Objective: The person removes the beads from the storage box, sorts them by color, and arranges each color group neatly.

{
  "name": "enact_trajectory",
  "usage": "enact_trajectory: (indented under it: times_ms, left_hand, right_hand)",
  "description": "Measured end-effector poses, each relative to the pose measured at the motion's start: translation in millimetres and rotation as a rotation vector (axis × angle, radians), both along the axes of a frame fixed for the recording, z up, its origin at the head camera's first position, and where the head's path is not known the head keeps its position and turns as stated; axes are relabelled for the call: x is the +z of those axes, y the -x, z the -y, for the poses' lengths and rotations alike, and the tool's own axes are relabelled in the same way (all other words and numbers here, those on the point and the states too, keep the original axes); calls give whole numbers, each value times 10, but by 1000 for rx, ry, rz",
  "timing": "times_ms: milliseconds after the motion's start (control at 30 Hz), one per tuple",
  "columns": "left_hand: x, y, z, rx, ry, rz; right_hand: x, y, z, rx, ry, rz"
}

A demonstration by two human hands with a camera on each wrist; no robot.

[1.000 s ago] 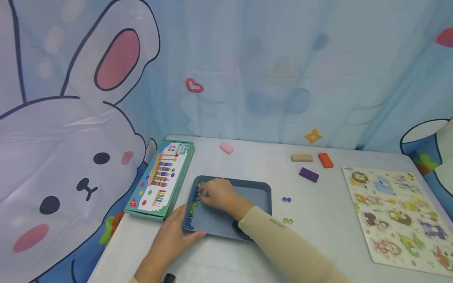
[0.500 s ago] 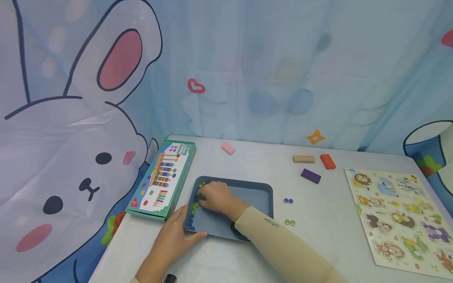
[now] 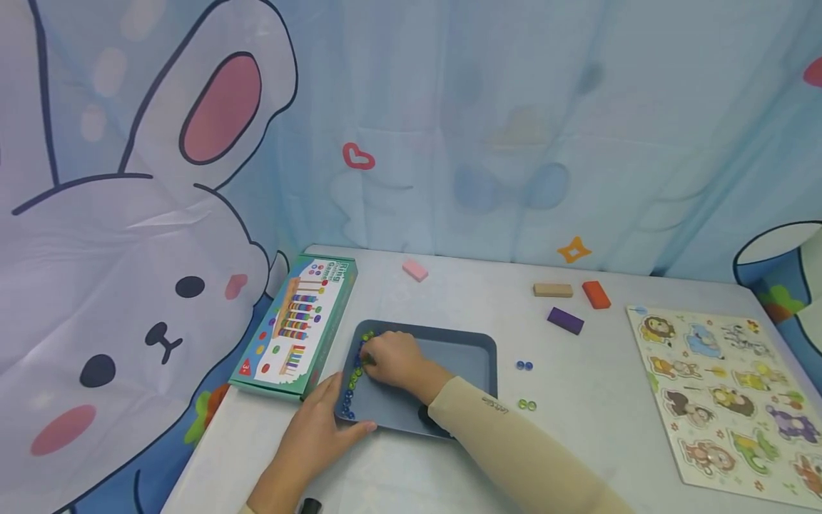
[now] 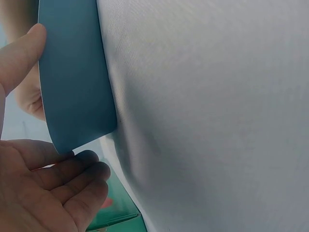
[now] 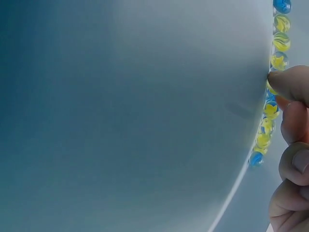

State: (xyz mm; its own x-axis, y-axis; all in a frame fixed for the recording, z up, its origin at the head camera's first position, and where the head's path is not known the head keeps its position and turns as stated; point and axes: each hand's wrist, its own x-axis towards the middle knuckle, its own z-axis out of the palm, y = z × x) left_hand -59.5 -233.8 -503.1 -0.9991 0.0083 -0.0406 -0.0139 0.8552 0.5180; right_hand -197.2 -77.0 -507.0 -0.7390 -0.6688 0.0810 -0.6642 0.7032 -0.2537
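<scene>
A game box (image 3: 294, 326) is lying at the table's (image 3: 591, 400) left edge, just beside the tray (image 3: 449, 357). The left hand (image 3: 315, 435) is bracing the tray's near-left corner, thumb lying along the near rim and fingers along the left rim; in the left wrist view the fingers (image 4: 72, 169) are lightly curled against the tray's corner (image 4: 77, 96), clasping it loosely between thumb and fingers. A row of marbles (image 3: 354, 375), blue and yellow-green, is sitting along the tray's left wall. The right hand (image 3: 393, 358) is resting inside the tray at the far end of that row, fingers bunched over the marbles; in the right wrist view a fingertip (image 5: 289, 84) is pressing on one marble in the row (image 5: 268, 111), though whether it is pinched I cannot tell.

Right of the tray, two blue marbles (image 3: 524, 365) and two green marbles (image 3: 526, 405) are lying on the table, apart from it. Farther back are sitting a pink block (image 3: 414, 270), a tan block (image 3: 552, 290), an orange block (image 3: 596, 294) and a purple block (image 3: 565, 320). An animal puzzle (image 3: 726, 392) is lying at the right.
</scene>
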Motion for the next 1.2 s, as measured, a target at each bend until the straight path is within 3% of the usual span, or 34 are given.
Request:
enact_trajectory:
  times_ms: [233, 433, 667, 933, 1200]
  left_hand:
    - [-31, 1, -8, -9, 2, -6]
    - [-42, 0, 2, -7, 6, -7]
    - [-45, 11, 14, -5, 7, 16]
    - [-20, 33, 9, 6, 6, 36]
    - [8, 21, -2, 25, 5, 83]
  right_hand:
    - [17, -55, -133, -7, 4, 24]
    - [94, -84, -352, -30, 84, 22]
    - [287, -111, -650, -62, 192, -66]
    - [601, -81, -1213, -156, 322, -63]
    - [638, -183, -1849, -307, 312, -93]
